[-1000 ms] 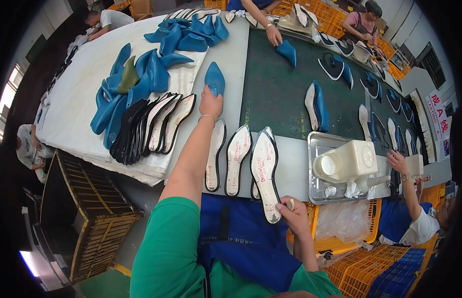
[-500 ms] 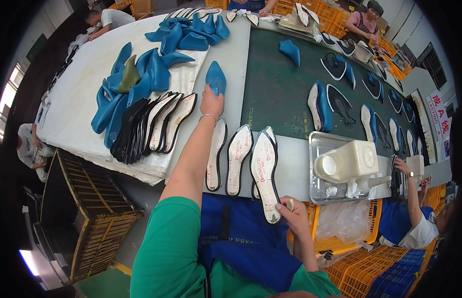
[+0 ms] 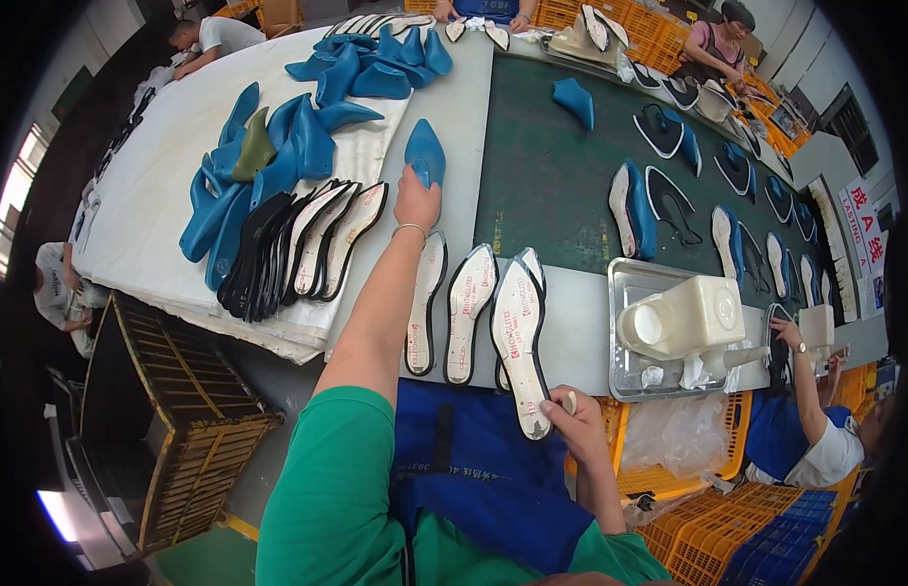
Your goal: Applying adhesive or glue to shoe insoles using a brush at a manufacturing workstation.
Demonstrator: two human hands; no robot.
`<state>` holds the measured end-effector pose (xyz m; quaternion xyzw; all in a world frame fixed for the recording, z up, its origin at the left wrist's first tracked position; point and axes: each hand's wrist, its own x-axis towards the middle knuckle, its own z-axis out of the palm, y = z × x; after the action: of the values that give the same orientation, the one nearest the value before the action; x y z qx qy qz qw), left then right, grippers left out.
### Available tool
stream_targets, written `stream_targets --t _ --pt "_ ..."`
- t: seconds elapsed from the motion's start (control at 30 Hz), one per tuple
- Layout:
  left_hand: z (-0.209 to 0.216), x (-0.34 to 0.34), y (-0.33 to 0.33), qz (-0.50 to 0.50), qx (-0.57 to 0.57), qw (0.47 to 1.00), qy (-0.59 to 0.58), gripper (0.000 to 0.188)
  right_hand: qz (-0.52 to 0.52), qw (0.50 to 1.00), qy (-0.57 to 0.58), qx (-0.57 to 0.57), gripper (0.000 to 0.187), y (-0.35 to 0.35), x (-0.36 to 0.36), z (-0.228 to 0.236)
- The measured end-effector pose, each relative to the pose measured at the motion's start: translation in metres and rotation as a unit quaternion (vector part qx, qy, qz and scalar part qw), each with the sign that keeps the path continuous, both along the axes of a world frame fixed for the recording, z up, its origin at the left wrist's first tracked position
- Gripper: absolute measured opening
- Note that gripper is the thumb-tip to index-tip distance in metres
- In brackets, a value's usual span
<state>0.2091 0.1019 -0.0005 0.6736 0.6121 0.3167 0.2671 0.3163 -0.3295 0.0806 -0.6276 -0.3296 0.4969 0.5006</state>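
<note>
My left hand (image 3: pixel 417 205) is closed around a blue shoe last (image 3: pixel 425 146), whose pointed toe faces away from me on the pale table strip. With my right hand (image 3: pixel 579 430) I pinch the heel end of a white insole (image 3: pixel 518 327) with a black edge, which overlaps another one beneath it. A pale, stick-like end (image 3: pixel 569 400) sticks up from the same hand; its kind cannot be made out. To the left of that insole lie two more, a middle insole (image 3: pixel 470 313) and a left insole (image 3: pixel 427 308).
Left stands a pile of blue lasts (image 3: pixel 303 137) beside a row of insoles (image 3: pixel 308 244). A metal tray (image 3: pixel 625 381) holds a cream plastic container (image 3: pixel 693 313). The green conveyor belt (image 3: pixel 552 195) carries lasts and insoles. A co-worker's hand (image 3: pixel 788 335) is at the right.
Lasts and insoles on the green belt have shifted slightly right. A co-worker's hand at the right has moved a little. My own hands have stayed almost still.
</note>
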Motion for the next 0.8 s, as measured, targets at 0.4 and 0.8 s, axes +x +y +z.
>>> stream_targets --t 0.4,0.8 --pt "0.0001 -0.0003 0.0003 0.001 0.001 1.000 0.000 0.063 0.005 1.000 -0.008 0.001 0.014 0.0019 -0.0013 0.0026" --pt "-0.0001 0.0001 0.0003 0.000 0.001 1.000 -0.001 0.064 0.015 0.999 -0.029 0.007 0.015 0.0024 -0.0010 0.0024"
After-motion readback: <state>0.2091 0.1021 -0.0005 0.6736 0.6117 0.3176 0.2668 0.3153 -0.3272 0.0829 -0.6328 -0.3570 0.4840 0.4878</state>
